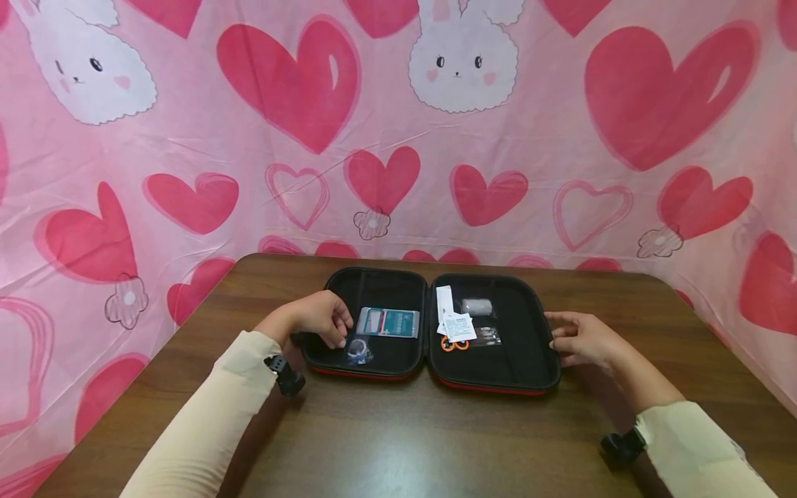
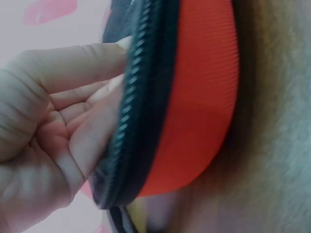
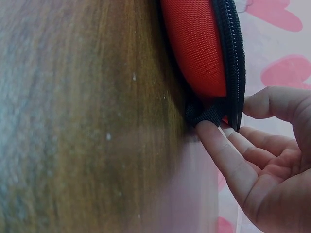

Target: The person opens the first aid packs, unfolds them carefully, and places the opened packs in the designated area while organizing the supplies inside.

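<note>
A black-lined zippered case with a red shell lies unfolded on the table. My left hand reaches over its left half with bent fingers, their tips beside a small clear plastic packet. Past the zipper rim, the left fingertips are hidden in the left wrist view. A teal packet lies farther right in that half. At the other end, my right hand holds the case's edge, with one finger on the black strap loop. The red shell shows above it.
In the right half lie white paper packets, orange-handled scissors, a white roll and a clear bag of thin sticks. A wooden table carries the case. Behind it hangs a pink heart-patterned cloth.
</note>
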`<action>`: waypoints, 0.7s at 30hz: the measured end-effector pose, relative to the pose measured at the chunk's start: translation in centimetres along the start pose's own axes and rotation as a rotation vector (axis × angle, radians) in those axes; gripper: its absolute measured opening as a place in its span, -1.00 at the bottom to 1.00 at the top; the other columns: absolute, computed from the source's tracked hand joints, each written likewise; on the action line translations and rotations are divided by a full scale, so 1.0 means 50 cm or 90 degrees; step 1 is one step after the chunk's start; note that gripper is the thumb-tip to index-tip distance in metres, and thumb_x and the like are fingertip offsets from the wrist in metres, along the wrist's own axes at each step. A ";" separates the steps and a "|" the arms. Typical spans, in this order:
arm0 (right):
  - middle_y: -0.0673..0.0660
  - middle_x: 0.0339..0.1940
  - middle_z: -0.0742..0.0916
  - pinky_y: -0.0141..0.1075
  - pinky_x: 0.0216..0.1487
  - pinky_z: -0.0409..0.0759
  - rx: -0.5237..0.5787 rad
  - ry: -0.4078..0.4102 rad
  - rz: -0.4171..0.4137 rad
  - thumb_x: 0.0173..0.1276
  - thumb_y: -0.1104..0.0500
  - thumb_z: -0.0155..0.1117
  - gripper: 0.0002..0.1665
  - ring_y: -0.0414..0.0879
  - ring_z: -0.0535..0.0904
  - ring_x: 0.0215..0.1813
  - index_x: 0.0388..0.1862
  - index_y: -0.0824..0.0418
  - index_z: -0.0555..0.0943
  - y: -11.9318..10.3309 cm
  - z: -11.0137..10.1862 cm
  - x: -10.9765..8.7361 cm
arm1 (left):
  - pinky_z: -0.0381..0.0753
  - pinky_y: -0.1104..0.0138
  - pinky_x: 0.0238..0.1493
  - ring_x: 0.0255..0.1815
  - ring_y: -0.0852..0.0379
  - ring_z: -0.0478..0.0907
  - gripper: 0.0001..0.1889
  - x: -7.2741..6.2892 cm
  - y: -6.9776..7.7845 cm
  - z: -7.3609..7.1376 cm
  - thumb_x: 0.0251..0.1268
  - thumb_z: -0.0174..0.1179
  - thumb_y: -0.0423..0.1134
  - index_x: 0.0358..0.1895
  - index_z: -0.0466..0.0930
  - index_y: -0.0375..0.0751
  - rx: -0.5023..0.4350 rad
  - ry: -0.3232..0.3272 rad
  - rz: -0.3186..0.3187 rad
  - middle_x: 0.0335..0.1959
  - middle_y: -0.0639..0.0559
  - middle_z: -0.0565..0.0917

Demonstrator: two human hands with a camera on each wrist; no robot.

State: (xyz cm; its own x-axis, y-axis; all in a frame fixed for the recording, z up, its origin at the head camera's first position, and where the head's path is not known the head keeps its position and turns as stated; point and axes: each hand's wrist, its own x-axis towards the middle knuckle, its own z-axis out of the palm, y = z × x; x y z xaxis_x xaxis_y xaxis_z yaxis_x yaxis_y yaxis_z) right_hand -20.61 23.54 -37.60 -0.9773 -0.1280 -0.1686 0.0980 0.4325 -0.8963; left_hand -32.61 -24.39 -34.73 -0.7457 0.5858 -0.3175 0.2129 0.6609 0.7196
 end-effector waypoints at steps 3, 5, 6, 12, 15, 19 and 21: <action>0.40 -0.09 0.65 0.00 -0.22 0.70 0.000 0.000 0.000 0.28 0.47 0.20 -0.19 0.01 0.64 -0.18 0.43 0.59 0.07 0.000 0.000 0.000 | 0.72 0.19 -0.31 -0.48 0.05 0.66 -0.74 0.006 -0.002 0.008 -0.02 0.40 -0.57 -0.21 0.61 -0.43 -0.031 0.005 0.006 -0.47 -0.12 0.65; 0.39 -0.09 0.65 0.00 -0.22 0.70 -0.001 0.000 0.001 0.27 0.47 0.20 -0.19 0.00 0.64 -0.18 0.43 0.59 0.07 -0.001 0.000 0.000 | 0.72 0.20 -0.30 -0.48 0.06 0.65 -0.75 0.009 -0.003 0.011 -0.03 0.39 -0.59 -0.23 0.61 -0.43 -0.040 0.007 0.013 -0.47 -0.11 0.66; 0.38 -0.09 0.65 0.00 -0.22 0.70 -0.002 0.000 0.002 0.27 0.47 0.20 -0.19 0.00 0.63 -0.18 0.43 0.59 0.07 -0.001 0.000 0.000 | 0.72 0.22 -0.30 -0.47 0.09 0.65 -0.76 0.011 -0.003 0.012 -0.03 0.39 -0.58 -0.24 0.61 -0.43 -0.034 0.007 0.022 -0.47 -0.10 0.66; 0.37 -0.10 0.64 0.01 -0.20 0.70 -0.002 -0.005 0.000 0.29 0.47 0.19 -0.20 0.00 0.62 -0.17 0.43 0.59 0.07 -0.001 -0.001 -0.001 | 0.69 0.27 -0.22 -0.40 0.12 0.62 -0.80 0.014 -0.001 0.014 0.01 0.35 -0.59 -0.26 0.61 -0.41 -0.033 -0.023 0.070 -0.41 -0.10 0.71; 0.37 -0.10 0.64 0.03 -0.20 0.69 -0.006 -0.009 0.000 0.31 0.47 0.18 -0.21 0.00 0.62 -0.17 0.43 0.59 0.06 -0.001 -0.002 -0.001 | 0.69 0.24 -0.14 -0.31 0.08 0.66 -0.82 0.014 0.000 0.016 0.08 0.29 -0.62 -0.23 0.57 -0.44 -0.078 -0.052 0.076 -0.33 -0.15 0.72; 0.37 -0.10 0.64 0.02 -0.20 0.69 -0.006 -0.008 0.000 0.30 0.47 0.19 -0.21 0.00 0.61 -0.17 0.43 0.59 0.07 -0.002 -0.001 -0.002 | 0.66 0.20 -0.03 -0.16 -0.03 0.69 -0.81 0.014 -0.001 0.021 0.13 0.23 -0.64 -0.21 0.49 -0.47 -0.138 -0.073 0.080 -0.25 -0.21 0.71; 0.37 -0.10 0.64 0.02 -0.20 0.70 -0.007 -0.007 -0.001 0.30 0.47 0.19 -0.21 0.00 0.61 -0.17 0.42 0.59 0.07 -0.001 0.000 -0.002 | 0.64 0.17 0.01 -0.10 -0.08 0.69 -0.81 0.014 0.000 0.024 0.14 0.19 -0.64 -0.20 0.46 -0.48 -0.157 -0.078 0.082 -0.22 -0.23 0.69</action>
State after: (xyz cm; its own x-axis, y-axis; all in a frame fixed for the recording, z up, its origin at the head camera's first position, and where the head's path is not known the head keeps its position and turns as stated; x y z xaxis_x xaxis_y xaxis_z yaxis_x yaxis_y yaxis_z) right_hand -20.53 23.53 -37.51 -0.9754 -0.1385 -0.1714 0.0940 0.4418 -0.8922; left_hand -32.37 -23.40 -35.71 -0.6374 0.7199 -0.2748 0.1302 0.4522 0.8824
